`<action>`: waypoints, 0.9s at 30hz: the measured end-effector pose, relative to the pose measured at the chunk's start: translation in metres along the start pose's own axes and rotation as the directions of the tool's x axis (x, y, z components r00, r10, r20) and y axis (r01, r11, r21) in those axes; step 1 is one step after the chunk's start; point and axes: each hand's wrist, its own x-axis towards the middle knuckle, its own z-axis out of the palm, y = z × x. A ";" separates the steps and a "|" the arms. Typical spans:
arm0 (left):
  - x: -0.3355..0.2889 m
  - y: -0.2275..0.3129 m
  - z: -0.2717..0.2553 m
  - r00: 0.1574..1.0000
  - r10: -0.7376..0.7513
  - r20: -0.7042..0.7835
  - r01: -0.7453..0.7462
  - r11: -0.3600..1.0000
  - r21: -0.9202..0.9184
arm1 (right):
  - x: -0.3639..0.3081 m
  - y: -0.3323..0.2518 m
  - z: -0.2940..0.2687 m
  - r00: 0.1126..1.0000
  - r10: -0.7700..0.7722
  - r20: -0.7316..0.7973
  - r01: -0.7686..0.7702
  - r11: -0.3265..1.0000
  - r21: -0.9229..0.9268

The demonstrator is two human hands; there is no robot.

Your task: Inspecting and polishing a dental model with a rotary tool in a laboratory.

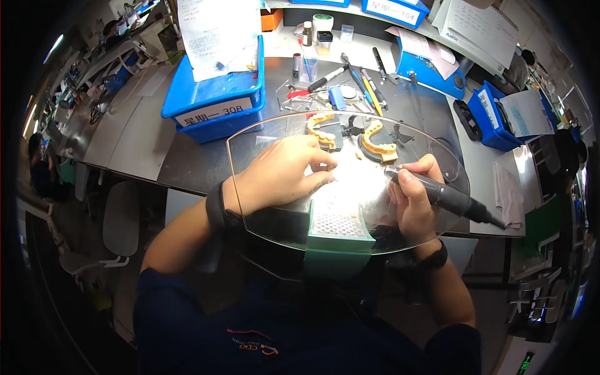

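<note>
My right hand grips a black rotary handpiece, its metal tip pointing left into the bright light. Opposite it, my left hand has its thumb and fingers curled together; glare hides what they pinch. Just beyond the hands lie two yellow dental arch models on dark bases, one model at left and the other model at right. Between them is a black hinged articulator piece. A small yellowish piece rests on the bench near the right model.
A clear shield spans above my hands. In front of me sits a green bench support with a perforated top. A blue lidded bin stands at left, another blue bin at right. Pens and tools lie behind the models.
</note>
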 end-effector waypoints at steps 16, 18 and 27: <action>0.002 0.000 0.001 0.999 0.032 -0.028 -0.034 0.996 -0.077 | 0.032 -0.008 0.011 0.994 0.108 -0.012 -0.108 0.994 -0.022; -0.002 0.000 -0.005 0.999 -0.016 -0.045 0.011 0.993 -0.118 | 0.028 -0.007 0.005 0.991 0.131 -0.028 -0.131 0.991 -0.011; -0.009 -0.003 -0.002 0.988 -0.127 -0.092 0.116 0.986 -0.121 | 0.014 -0.010 0.011 0.969 0.241 -0.048 -0.245 0.963 -0.109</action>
